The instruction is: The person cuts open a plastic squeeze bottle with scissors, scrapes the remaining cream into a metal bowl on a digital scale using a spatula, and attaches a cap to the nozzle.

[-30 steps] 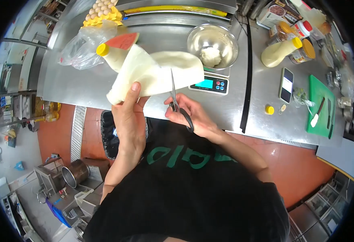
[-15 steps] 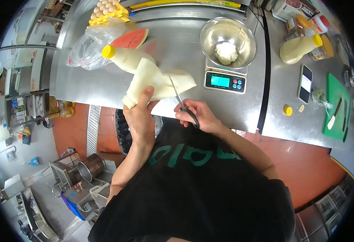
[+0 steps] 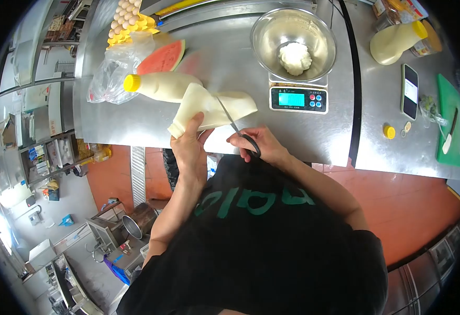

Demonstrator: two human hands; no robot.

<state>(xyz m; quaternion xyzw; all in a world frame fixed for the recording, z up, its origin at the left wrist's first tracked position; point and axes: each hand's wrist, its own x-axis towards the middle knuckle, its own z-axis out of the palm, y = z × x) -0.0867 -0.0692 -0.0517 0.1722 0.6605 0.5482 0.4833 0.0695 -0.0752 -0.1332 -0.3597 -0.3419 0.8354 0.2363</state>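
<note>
My left hand grips the neck end of a cream-coloured, limp plastic piece, thumb on top. Black-handled scissors are in my right hand, their blades lying across the piece near its middle. Just behind the piece, a pale bottle with a yellow cap lies on its side. To the right, a steel bowl with a white lump inside stands on a digital scale.
A watermelon slice, a clear plastic bag and an egg tray are at the back left. On the right lie another bottle, a phone, a yellow cap and a green board.
The view has shifted, moving the bowl and scale up and to the right. The cream piece, spread wide earlier, now looks narrower and more folded, with the scissor blades still across it.
</note>
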